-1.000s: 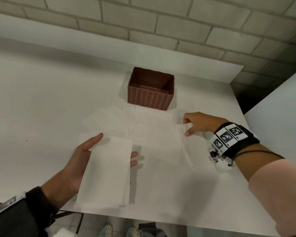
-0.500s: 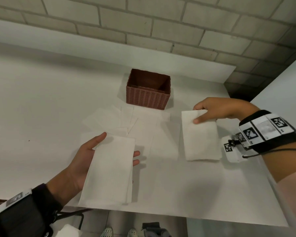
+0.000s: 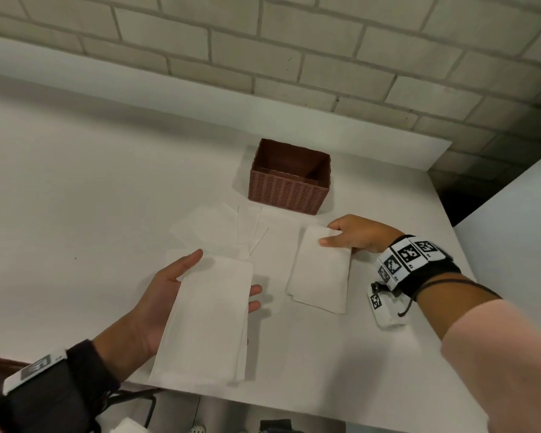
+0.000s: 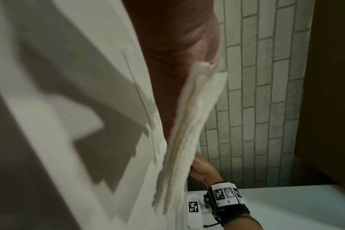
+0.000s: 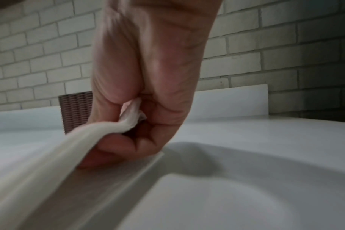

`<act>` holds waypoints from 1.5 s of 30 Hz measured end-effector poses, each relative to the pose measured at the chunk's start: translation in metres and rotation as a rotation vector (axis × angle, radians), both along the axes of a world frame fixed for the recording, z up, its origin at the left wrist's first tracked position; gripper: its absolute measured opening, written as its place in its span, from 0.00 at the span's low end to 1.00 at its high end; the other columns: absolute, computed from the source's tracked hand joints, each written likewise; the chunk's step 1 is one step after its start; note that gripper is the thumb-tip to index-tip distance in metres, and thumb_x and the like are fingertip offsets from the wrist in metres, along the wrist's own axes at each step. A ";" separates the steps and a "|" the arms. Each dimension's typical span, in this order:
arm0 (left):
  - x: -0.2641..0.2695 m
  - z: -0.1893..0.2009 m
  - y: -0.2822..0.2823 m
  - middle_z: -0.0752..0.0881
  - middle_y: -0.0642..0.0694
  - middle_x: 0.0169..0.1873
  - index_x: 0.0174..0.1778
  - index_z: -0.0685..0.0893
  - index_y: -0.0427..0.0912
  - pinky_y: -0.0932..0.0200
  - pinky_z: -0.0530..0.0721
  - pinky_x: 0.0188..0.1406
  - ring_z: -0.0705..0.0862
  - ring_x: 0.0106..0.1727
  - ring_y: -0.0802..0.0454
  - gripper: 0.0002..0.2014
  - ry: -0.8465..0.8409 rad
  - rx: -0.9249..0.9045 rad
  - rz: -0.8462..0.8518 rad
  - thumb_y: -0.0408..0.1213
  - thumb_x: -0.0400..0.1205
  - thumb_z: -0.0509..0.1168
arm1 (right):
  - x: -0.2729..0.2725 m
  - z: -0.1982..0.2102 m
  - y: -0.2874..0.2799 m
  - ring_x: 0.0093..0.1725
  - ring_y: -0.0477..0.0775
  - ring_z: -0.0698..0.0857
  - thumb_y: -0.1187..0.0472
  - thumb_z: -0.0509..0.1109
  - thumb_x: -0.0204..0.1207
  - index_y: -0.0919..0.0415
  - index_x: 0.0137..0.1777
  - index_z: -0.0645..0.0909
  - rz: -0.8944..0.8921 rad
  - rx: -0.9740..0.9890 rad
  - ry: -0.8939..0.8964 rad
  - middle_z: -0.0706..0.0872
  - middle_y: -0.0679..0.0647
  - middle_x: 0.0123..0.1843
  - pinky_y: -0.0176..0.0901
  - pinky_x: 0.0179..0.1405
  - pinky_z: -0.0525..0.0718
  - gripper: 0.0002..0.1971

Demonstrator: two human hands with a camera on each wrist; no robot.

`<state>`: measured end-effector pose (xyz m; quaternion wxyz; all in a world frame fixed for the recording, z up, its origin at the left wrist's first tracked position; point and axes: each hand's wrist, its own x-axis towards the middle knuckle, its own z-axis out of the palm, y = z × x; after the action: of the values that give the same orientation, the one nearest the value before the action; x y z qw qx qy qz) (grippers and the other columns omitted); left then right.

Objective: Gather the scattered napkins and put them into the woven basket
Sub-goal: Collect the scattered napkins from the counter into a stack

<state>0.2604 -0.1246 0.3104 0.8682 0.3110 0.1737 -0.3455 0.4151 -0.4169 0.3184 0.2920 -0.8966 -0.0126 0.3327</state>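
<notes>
A brown woven basket (image 3: 289,195) (image 5: 77,109) stands open near the back of the white table (image 3: 75,198). Several white napkins (image 3: 213,229) lie fanned out in front of it, to its left. My left hand (image 3: 225,273) is palm up above the table's front edge. It holds a stack of napkins (image 3: 206,323) (image 4: 187,124) between thumb and fingertips. My right hand (image 3: 331,235) (image 5: 132,115) pinches the far corner of another napkin (image 3: 320,273) (image 5: 49,155). That napkin hangs just above the table, right of the stack.
A low white upstand (image 3: 200,120) and a brick wall (image 3: 294,57) close off the back. A second white surface (image 3: 512,229) stands at the right, past a dark gap (image 3: 459,195). The table's front edge (image 3: 294,407) runs just under my left wrist.
My right hand took a napkin off the table, lifted it, and has brought it left towards the stack. The left hand with its stack has barely moved.
</notes>
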 end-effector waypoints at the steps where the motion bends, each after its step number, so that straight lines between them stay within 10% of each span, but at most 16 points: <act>1: 0.000 0.000 0.001 0.92 0.36 0.34 0.40 0.91 0.34 0.51 0.89 0.29 0.91 0.34 0.38 0.31 -0.002 -0.008 0.005 0.44 0.41 0.84 | 0.001 -0.001 0.001 0.40 0.47 0.84 0.53 0.72 0.76 0.60 0.51 0.81 0.018 -0.037 -0.023 0.86 0.55 0.48 0.34 0.34 0.82 0.11; 9: 0.003 0.009 -0.007 0.91 0.35 0.31 0.37 0.91 0.33 0.52 0.88 0.24 0.90 0.30 0.37 0.25 -0.012 -0.009 0.015 0.45 0.48 0.79 | -0.007 -0.010 0.008 0.56 0.55 0.78 0.46 0.76 0.68 0.64 0.68 0.73 0.125 -0.408 -0.237 0.79 0.57 0.63 0.40 0.50 0.74 0.33; 14: 0.005 0.010 -0.012 0.91 0.36 0.29 0.34 0.91 0.34 0.53 0.87 0.21 0.90 0.28 0.39 0.22 0.001 0.039 0.058 0.50 0.65 0.64 | -0.009 -0.016 0.007 0.50 0.53 0.75 0.46 0.76 0.69 0.68 0.63 0.76 0.044 -0.346 -0.198 0.80 0.57 0.57 0.35 0.34 0.69 0.31; 19: 0.003 0.017 -0.015 0.90 0.33 0.28 0.29 0.91 0.32 0.51 0.85 0.17 0.89 0.26 0.37 0.19 -0.039 0.002 0.067 0.45 0.55 0.68 | -0.015 -0.002 -0.006 0.44 0.53 0.81 0.46 0.75 0.69 0.65 0.56 0.82 0.028 -0.242 -0.128 0.83 0.55 0.48 0.37 0.36 0.76 0.24; 25: 0.006 0.014 -0.011 0.90 0.37 0.24 0.26 0.90 0.33 0.56 0.84 0.15 0.89 0.23 0.42 0.22 -0.046 0.056 0.086 0.47 0.68 0.59 | -0.038 0.074 -0.009 0.49 0.53 0.88 0.61 0.77 0.71 0.54 0.46 0.83 0.086 -0.062 -0.090 0.88 0.54 0.50 0.45 0.43 0.90 0.07; 29: 0.013 0.005 -0.004 0.91 0.32 0.47 0.49 0.90 0.31 0.49 0.88 0.47 0.91 0.47 0.38 0.27 -0.047 0.119 0.050 0.52 0.76 0.58 | -0.060 0.121 0.011 0.39 0.44 0.91 0.67 0.75 0.70 0.54 0.47 0.84 0.167 0.127 -0.088 0.92 0.48 0.43 0.37 0.35 0.91 0.09; 31: 0.016 0.005 -0.001 0.92 0.35 0.46 0.51 0.89 0.34 0.52 0.89 0.47 0.91 0.46 0.40 0.27 -0.036 0.148 0.067 0.55 0.76 0.57 | -0.073 0.134 0.031 0.38 0.43 0.92 0.67 0.75 0.67 0.54 0.49 0.84 0.216 0.286 -0.039 0.93 0.47 0.40 0.37 0.33 0.91 0.12; 40: 0.006 0.001 -0.002 0.85 0.35 0.57 0.68 0.80 0.44 0.40 0.74 0.67 0.80 0.60 0.35 0.39 -0.106 0.065 0.043 0.69 0.70 0.58 | -0.096 0.062 0.142 0.36 0.61 0.86 0.63 0.76 0.72 0.61 0.48 0.81 0.318 0.274 -0.008 0.88 0.67 0.45 0.39 0.25 0.84 0.08; 45: -0.010 -0.016 0.015 0.89 0.34 0.41 0.51 0.89 0.40 0.43 0.88 0.43 0.89 0.41 0.36 0.35 -0.129 -0.037 0.025 0.63 0.56 0.73 | -0.119 0.043 0.165 0.33 0.55 0.84 0.59 0.77 0.70 0.60 0.51 0.78 0.341 0.175 -0.201 0.83 0.56 0.44 0.42 0.25 0.84 0.14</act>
<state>0.2504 -0.1096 0.2948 0.8874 0.3145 0.1146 -0.3170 0.2965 -0.2515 0.3614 0.3052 -0.8814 -0.2220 0.2841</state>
